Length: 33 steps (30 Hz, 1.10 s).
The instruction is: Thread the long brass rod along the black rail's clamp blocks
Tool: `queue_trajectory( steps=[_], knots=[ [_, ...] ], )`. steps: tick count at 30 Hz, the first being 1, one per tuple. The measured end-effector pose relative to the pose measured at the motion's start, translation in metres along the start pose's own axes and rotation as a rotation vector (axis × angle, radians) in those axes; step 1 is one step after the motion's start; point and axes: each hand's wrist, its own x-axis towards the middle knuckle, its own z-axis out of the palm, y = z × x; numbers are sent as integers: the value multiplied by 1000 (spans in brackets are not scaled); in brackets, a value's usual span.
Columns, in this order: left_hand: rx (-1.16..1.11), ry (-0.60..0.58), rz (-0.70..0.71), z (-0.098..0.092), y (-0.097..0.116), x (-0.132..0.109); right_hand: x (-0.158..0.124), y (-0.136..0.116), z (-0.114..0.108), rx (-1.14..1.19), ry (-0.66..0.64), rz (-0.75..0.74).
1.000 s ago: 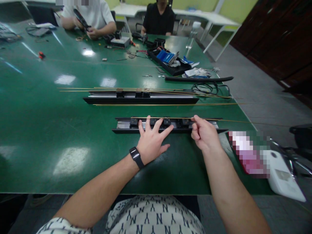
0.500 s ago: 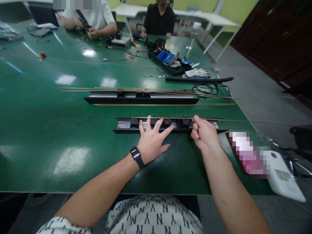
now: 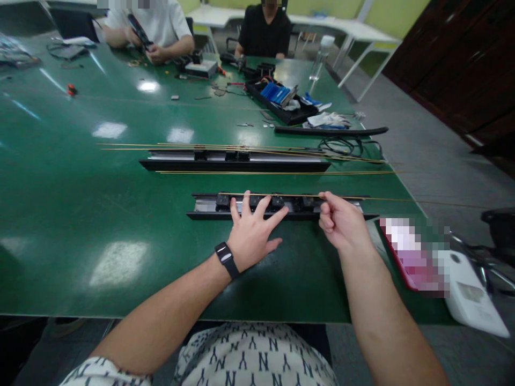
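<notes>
A short black-edged metal channel (image 3: pixel 206 206) lies across the table before me, with several black blocks (image 3: pixel 223 201) set inside it. My left hand (image 3: pixel 254 231) rests on it with fingers spread, the fingertips reaching among the blocks. Between thumb and forefinger my right hand (image 3: pixel 344 222) pinches a thin brass-coloured rod (image 3: pixel 293 195) at the channel's right part. The rod runs along the far side over the blocks and extends right past the table edge. Whether it passes through the blocks is too small to tell.
Behind lies a longer black channel (image 3: pixel 237 166) with brass-coloured rods (image 3: pixel 273 172) beside and over it. A red-edged phone (image 3: pixel 402 268) and a white device (image 3: pixel 475 300) are at the right edge. Farther back are a black tray (image 3: pixel 300 115), a bottle (image 3: pixel 319 56) and two seated people.
My right hand has shifted slightly right along the rod, its grip a little looser in look. My left hand stays in place on the channel.
</notes>
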Motion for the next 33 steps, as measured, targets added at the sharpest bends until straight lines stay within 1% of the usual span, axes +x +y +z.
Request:
queue_trajectory(
  steps=[4,9,23,33],
  knots=[
    [8,-1,0,1,0,0,-2,-5,0,-2,-12,11],
    [2,4,8,1,-1,0,-1,-6,-2,-1,24,5],
    [1,7,5,1,-1,0,5,3,-6,-56,22,-58],
    [4,4,4,0,0,0,10,8,-6,-81,93,-95]
  ],
)
